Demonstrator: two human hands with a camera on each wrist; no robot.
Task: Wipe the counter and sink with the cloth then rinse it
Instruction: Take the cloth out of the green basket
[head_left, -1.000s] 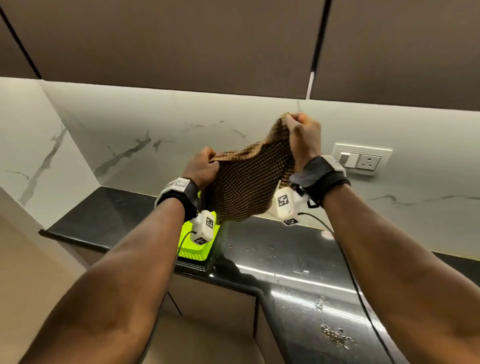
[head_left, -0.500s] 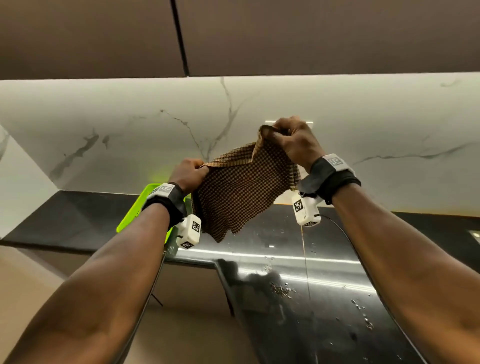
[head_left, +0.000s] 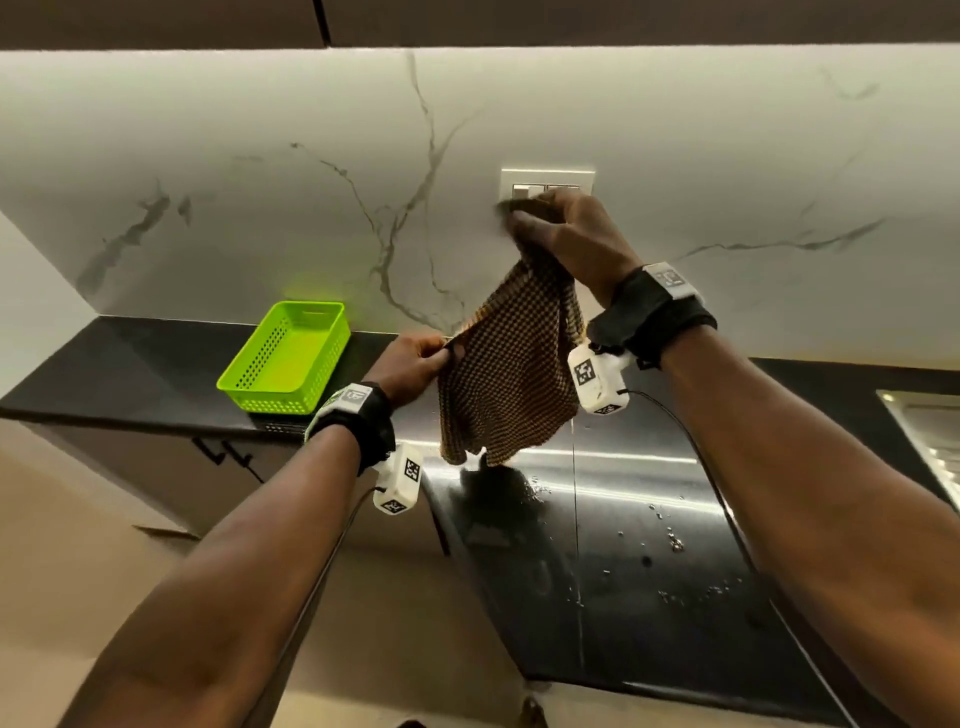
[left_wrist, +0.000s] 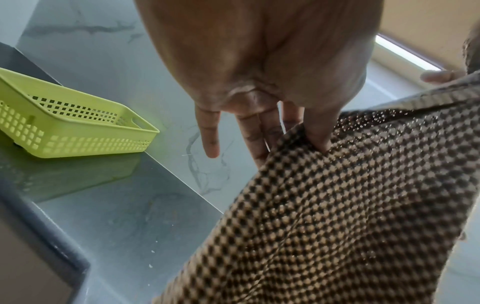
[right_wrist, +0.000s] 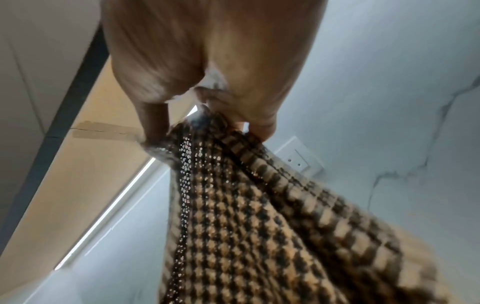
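A brown-and-tan checked cloth (head_left: 511, 379) hangs in the air above the black counter (head_left: 613, 545), held by both hands. My right hand (head_left: 550, 223) grips its upper corner high up, in front of the wall switch plate. Lower and to the left, my left hand (head_left: 426, 358) pinches another corner between thumb and fingers. In the left wrist view the cloth (left_wrist: 337, 216) fills the lower right and my left hand (left_wrist: 293, 139) pinches its edge. The right wrist view shows my right hand (right_wrist: 207, 125) bunching the cloth (right_wrist: 246, 226) at its top. The sink (head_left: 930, 431) edge shows at the far right.
A lime green perforated basket (head_left: 285, 358) sits on the counter at the left, against the marble backsplash. Water drops (head_left: 670, 540) lie scattered on the counter below the cloth. A white switch plate (head_left: 545, 182) is on the wall behind my right hand. Dark cabinets hang overhead.
My view has swung right, so the basket now shows fully and the sink edge appears. My right hand has lifted its corner higher and my left hand has dropped, stretching the cloth diagonally.
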